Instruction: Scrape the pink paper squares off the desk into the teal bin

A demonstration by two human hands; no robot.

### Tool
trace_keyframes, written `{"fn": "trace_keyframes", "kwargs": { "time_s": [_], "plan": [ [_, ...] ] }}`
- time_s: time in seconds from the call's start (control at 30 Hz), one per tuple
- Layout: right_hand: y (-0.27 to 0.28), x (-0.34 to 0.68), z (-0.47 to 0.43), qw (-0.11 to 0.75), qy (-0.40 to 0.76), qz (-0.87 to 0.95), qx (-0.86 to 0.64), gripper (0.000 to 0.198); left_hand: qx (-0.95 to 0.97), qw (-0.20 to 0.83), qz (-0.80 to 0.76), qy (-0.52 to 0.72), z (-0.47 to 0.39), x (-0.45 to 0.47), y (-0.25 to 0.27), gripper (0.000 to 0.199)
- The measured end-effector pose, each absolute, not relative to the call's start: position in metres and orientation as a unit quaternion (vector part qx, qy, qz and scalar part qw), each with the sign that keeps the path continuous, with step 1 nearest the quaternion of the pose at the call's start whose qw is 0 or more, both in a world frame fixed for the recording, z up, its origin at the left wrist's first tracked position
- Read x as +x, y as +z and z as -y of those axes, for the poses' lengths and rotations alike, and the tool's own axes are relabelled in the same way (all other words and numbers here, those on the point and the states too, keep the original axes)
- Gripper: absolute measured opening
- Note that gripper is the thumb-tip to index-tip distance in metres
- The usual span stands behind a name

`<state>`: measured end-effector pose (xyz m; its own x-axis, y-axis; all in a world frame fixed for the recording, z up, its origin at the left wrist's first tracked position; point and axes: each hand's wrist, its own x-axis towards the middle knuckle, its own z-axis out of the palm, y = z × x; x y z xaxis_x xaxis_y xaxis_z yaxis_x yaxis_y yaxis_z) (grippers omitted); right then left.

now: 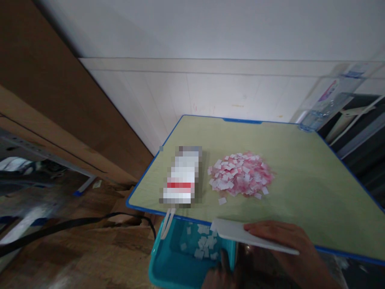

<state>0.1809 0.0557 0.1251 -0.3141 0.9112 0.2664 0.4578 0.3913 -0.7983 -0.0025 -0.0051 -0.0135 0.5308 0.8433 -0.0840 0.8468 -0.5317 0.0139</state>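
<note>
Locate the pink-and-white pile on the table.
Head view, right of centre: the pile lies on the tabletop, right of the pixelated item and beyond the flat white piece in the right hand.

Probably a home room, can't be sure — wood-look floor (pixel 75 257), white wall (pixel 210 32), brown wooden panel (pixel 60 92), 1 blue-edged table (pixel 300 180) by the wall, 1 clear plastic bottle (pixel 331 98) at its corner, 1 teal basin (pixel 162 269) — household-type stuff.

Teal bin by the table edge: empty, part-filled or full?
Part-filled: white paper pieces lie scattered in the teal bin, with bare teal surface showing around them.
</note>
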Motion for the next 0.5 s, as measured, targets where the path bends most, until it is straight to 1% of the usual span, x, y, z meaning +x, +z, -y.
{"fn": "trace_keyframes", "kwargs": {
  "time_s": [0.13, 0.33, 0.4, 0.5],
  "plan": [
    [0.123, 0.183, -0.057, 0.386, 0.297, 0.732, -0.476, 0.021, 0.885, 0.050, -0.460, -0.044, 0.005, -0.006, -0.019, 0.042],
    [0.120, 0.182, -0.059, 0.375, 0.302, 0.743, -0.465, 0.021, 0.879, 0.105, -0.465, -0.028, 0.006, -0.009, -0.014, 0.043],
    [0.125, 0.184, -0.060, 0.366, 0.290, 0.749, -0.469, 0.022, 0.878, 0.103, -0.466, -0.032, 0.006, -0.009, -0.013, 0.043],
    [0.136, 0.194, -0.059, 0.372, 0.260, 0.755, -0.474, 0.023, 0.885, 0.073, -0.458, -0.030, 0.007, -0.009, -0.016, 0.043]
  ]
}}
